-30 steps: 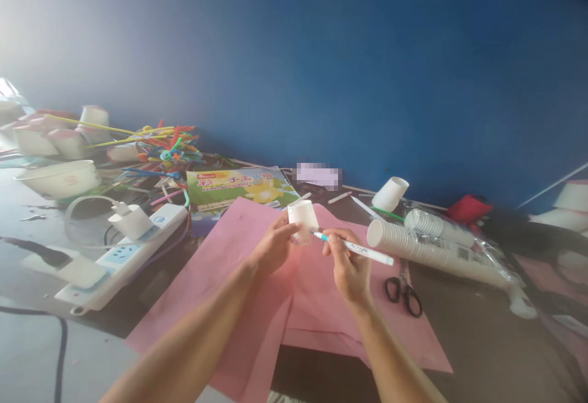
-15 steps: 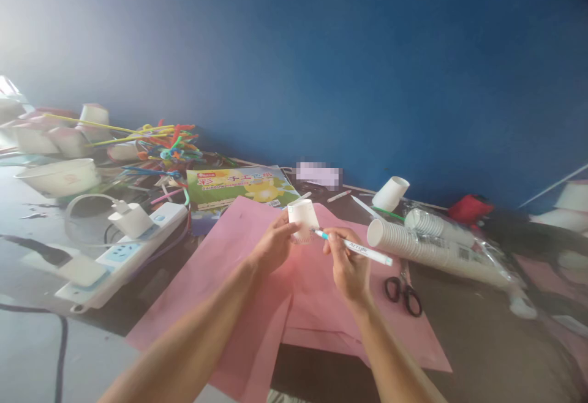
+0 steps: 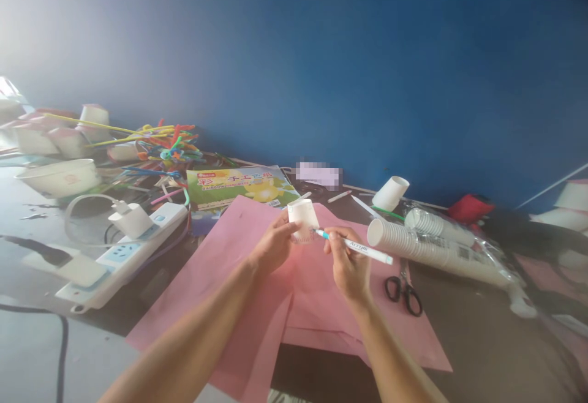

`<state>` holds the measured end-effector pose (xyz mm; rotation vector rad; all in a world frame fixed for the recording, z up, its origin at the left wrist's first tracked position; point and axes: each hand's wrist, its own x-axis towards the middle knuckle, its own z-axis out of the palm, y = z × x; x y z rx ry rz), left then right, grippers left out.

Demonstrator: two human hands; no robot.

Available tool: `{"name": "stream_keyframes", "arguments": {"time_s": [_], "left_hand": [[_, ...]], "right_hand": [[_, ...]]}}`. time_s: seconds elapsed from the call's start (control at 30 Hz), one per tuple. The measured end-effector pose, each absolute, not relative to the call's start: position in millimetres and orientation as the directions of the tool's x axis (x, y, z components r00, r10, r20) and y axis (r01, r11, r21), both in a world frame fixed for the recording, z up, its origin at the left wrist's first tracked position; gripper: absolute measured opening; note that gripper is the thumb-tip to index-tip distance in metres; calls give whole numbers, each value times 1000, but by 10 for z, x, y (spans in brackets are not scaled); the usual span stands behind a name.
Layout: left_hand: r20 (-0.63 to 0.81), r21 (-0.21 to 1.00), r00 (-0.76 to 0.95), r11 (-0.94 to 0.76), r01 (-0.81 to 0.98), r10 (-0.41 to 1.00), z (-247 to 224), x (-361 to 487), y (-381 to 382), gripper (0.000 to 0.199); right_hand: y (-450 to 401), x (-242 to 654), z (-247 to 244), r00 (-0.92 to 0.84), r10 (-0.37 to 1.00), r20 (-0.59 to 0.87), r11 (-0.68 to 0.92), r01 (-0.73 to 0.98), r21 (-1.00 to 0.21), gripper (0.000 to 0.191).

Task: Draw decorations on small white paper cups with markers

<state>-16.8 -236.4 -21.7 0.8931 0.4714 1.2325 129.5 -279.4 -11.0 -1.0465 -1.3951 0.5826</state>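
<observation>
Steadying the cup (image 3: 301,212) your left hand (image 3: 274,245) holds, guide the marker (image 3: 373,253) pinched in your right hand (image 3: 348,271) with light, even pressure.

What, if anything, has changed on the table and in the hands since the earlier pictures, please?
Nothing has clearly moved, been picked up or been let go. The left hand still holds the small white cup, and the right hand keeps the white marker with its tip at the cup's side. The scissors and pink paper lie as before. Whether fresh marks were added is too small to tell.
</observation>
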Motion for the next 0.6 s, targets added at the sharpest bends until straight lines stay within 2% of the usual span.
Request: {"name": "stream_keyframes", "arguments": {"time_s": [0.23, 0.6], "left_hand": [[139, 789, 298, 76, -609, 944, -223, -170, -2362, 43], [153, 787, 300, 67, -613, 942, -236, -170, -2346, 42]], "right_hand": [[-2800, 1317, -101, 168, 855, 491, 460, 190, -867, 21], [-2789, 1299, -97, 148, 859, 489, 449, 238, -861, 21]]}}
